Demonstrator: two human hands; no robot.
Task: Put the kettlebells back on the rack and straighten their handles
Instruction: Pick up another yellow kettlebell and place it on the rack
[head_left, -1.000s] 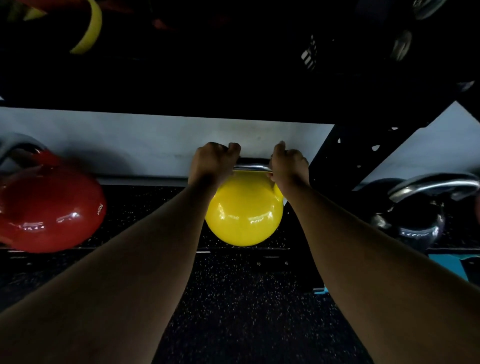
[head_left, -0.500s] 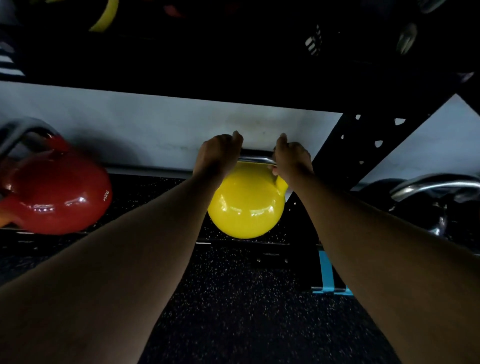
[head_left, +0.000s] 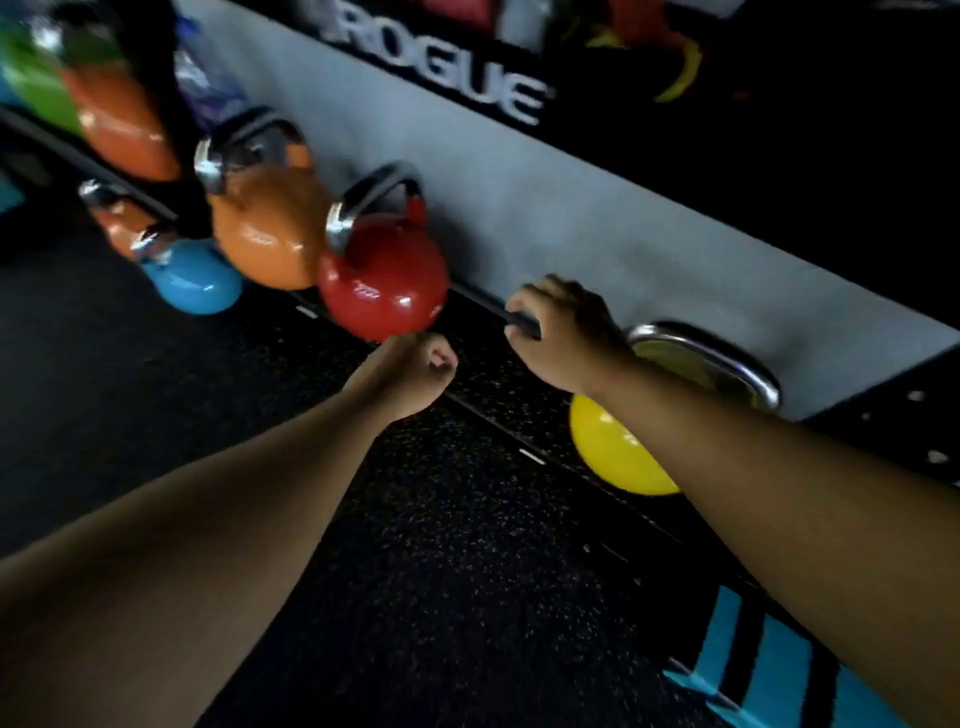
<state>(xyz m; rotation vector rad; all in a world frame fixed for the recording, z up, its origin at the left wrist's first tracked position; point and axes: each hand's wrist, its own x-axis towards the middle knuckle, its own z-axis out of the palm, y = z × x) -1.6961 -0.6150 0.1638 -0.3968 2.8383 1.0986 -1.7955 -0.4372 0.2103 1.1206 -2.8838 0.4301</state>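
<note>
Yellow kettlebell (head_left: 618, 457) seated on rack shelf (head_left: 519, 410), handle (head_left: 711, 358) against backboard. Right hand (head_left: 566, 332) curled on dark shelf rail, likely bracing. Left hand (head_left: 410, 371) fisted, empty, below red kettlebell (head_left: 384, 291).

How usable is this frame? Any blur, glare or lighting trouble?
Head view: dim overall, top right nearly black; motion blur smears the far-left kettlebells and the left hand; sharp glare spots on the red kettlebell and yellow kettlebell; wide-angle tilt slants the rack; right hand readable.
</note>
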